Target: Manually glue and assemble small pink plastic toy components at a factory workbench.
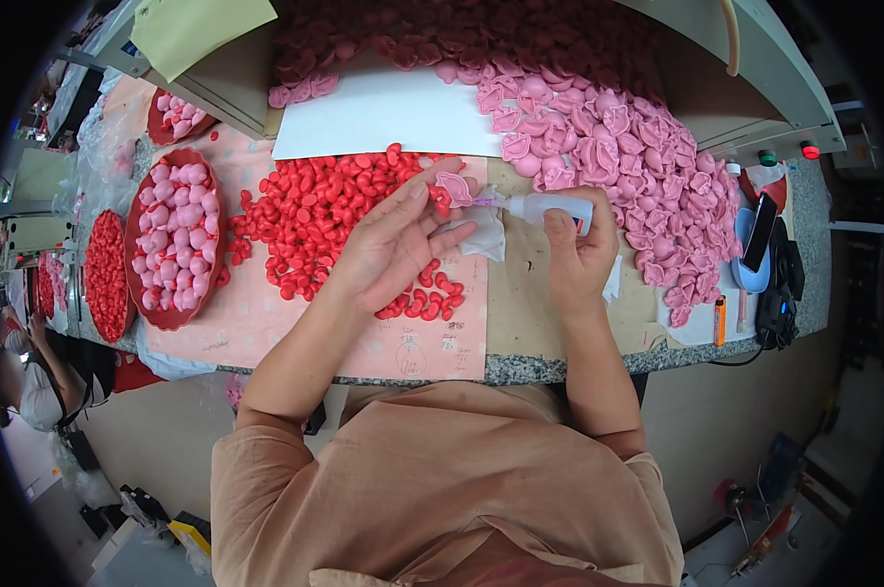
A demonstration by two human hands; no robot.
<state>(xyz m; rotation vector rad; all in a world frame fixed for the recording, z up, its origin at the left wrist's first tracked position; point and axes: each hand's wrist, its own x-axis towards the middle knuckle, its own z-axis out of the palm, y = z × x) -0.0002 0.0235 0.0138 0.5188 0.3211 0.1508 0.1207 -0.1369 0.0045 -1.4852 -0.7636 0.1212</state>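
Far left: I am seeing a red tray [106, 277] of small red pieces sitting at the rim of the worktop [559, 370], and just beside it an oval red dish [175, 238] heaped with pale pink moulded pieces.
Red heap: a loose pile of small red bean-shaped pieces [320, 210] is spreading over a pink paper sheet [266, 328], reaching under my left hand.
Left hand: my left hand [393, 245] is resting above the red heap, its fingers [432, 186] pinching one pink moulded shell [454, 188] at the tips and holding it tilted toward the bottle; a scrap of white tissue [486, 235] is lying just under it.
Right hand: my right hand [579, 256] is wrapping its fingers closed around a small clear squeeze bottle [550, 207], whose thin nozzle is pointing left and touching, or all but touching, the shell.
Doing it well: I judge that I am needing a light squeeze and a steady nozzle kept on the shell's seat, so that nothing is running onto my fingertips.
Right side: a broad drift of pink shells [647, 157] is curving from the back shelf down to the worktop's right end, with an orange lighter [720, 320] and a dark phone [761, 231] lying near it.
Surface and room: the worktop is showing a speckled stone edge, brown card under my right hand and white paper [383, 112] behind; another person [31, 377] is sitting low at the far left.
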